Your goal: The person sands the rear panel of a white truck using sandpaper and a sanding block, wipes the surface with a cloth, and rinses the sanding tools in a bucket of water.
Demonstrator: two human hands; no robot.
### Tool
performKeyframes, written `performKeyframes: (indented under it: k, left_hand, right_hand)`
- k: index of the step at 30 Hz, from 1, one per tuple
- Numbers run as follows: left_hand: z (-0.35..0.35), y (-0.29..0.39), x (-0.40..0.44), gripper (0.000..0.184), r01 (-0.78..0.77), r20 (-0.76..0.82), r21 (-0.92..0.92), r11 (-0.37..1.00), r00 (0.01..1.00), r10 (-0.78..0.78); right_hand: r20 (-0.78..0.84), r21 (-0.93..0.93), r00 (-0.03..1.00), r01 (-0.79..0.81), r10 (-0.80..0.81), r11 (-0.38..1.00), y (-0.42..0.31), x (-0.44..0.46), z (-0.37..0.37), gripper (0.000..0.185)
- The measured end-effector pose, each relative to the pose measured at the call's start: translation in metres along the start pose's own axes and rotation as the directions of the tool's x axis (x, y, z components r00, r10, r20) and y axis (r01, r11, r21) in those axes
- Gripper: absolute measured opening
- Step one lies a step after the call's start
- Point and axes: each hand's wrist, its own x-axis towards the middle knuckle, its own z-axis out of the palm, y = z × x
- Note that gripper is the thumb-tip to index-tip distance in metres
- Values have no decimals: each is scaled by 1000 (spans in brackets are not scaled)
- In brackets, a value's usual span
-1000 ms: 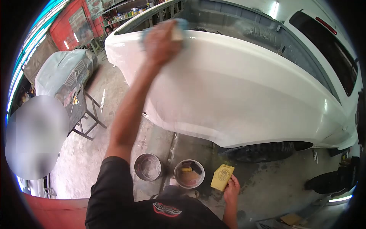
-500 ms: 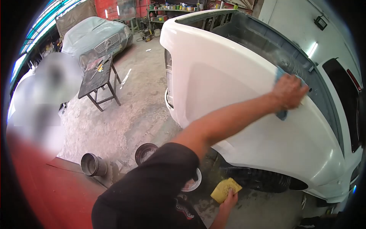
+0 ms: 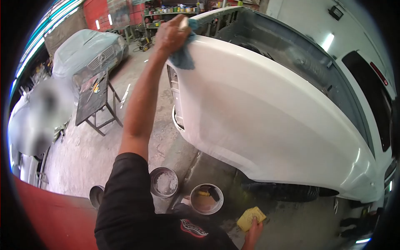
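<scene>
My left hand (image 3: 171, 36) grips a blue cloth (image 3: 182, 57) at the far left corner of a white pickup bed panel (image 3: 266, 112). The cloth drapes over the panel's top edge and hangs down its outer face. Low in the view, my right hand (image 3: 254, 231) holds a yellow sponge (image 3: 251, 218) with dark marks on its face, apart from the panel. Below my left arm, a bucket (image 3: 207, 199) contains murky liquid and a yellow and a black item. Beside it is a round metal container (image 3: 164, 182) with pale contents.
A dark work table (image 3: 92, 100) with tools stands at left, before a car (image 3: 89, 54) under plastic sheeting. A blurred person (image 3: 46, 112) is at far left. A red surface (image 3: 54, 221) fills the lower left, near another bucket (image 3: 96, 196). A tyre (image 3: 287, 192) sits under the panel.
My left hand has carried the blue cloth from the right part of the panel's top edge to its far left corner. The sponge stays in my right hand.
</scene>
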Motion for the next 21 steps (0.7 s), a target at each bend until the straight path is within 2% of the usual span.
performKeyframes:
  k: [2,3,4,5,6,7,9,11,13,15,17,18,21]
  left_hand:
    - [0,-9,0,38,47,-27,-62,997,998,-48]
    - [2,-12,-5,47,63,-101,22,998,993,-61]
    - [1,-5,-11,44,114,-123,-59,992,985,-121]
    - [12,-11,-15,38,-22,-239,-157,987,971,-16]
    - [5,14,-21,32,-1,-240,-72,997,971,-16]
    - [3,36,-26,30,-48,-187,3,999,981,47]
    - [4,100,-39,28,-169,-80,35,985,982,171]
    - [16,170,-53,26,-257,-37,-33,966,966,255]
    - [39,229,-62,26,-372,-61,-135,918,928,367]
    - [62,293,-77,29,-424,-96,-112,898,905,415]
    - [83,357,-91,32,-419,8,-123,900,906,423]
    - [95,386,-95,33,-432,7,-148,890,899,437]
    - [134,475,-111,34,-437,-3,-207,875,895,446]
  right_hand:
    - [42,39,994,97,-99,995,-12,6,20,28]
    - [61,-25,984,169,-168,985,-10,13,25,27]
    - [65,-80,972,229,-225,970,-8,15,27,27]
    - [75,-115,971,235,-228,965,-18,12,32,25]
    - [48,-144,987,161,-155,976,-39,2,39,22]
    - [55,-102,990,134,-129,986,-37,1,42,22]
    - [66,-18,993,102,-101,995,-20,5,33,22]
    - [32,81,995,93,-96,992,-21,6,25,22]
    - [28,131,991,129,-133,983,-32,14,18,22]
    - [39,128,977,202,-209,971,-52,27,0,22]
    - [113,293,967,189,-230,937,-65,46,-23,21]
    - [152,369,958,175,-245,913,-72,52,-35,21]
    - [167,331,936,244,-311,912,-90,75,-84,20]
